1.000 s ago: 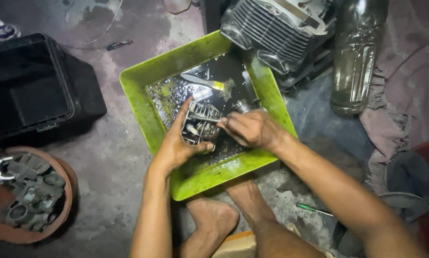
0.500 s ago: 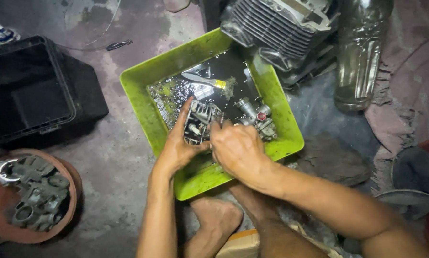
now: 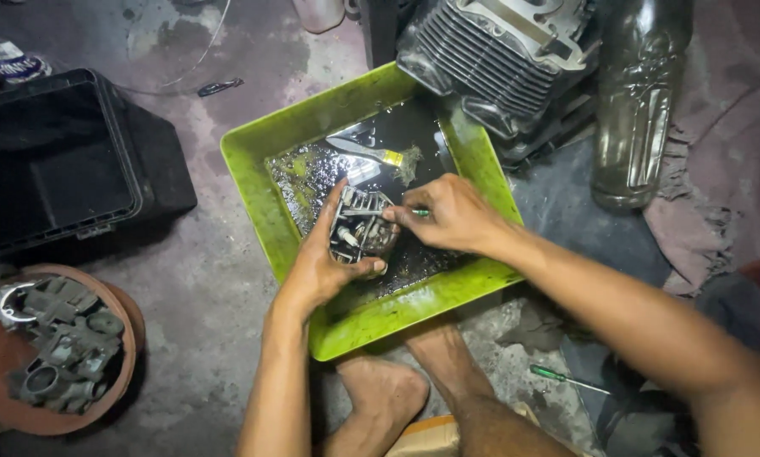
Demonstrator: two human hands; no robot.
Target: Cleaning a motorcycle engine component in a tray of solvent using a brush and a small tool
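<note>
Since half a second ago the right hand point(image 3: 447, 216) has slid forward, pinching a thin green-tipped tool at the wet metal carburetor part point(image 3: 359, 228), which the left hand point(image 3: 325, 258) clamps from below in the green tray point(image 3: 253, 169); it looks heavy, rigid and slippery.

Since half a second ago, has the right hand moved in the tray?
Yes. The right hand has drawn back from over the metal part toward the tray's right wall; it pinches a small green-tipped tool at the part's edge.
</note>
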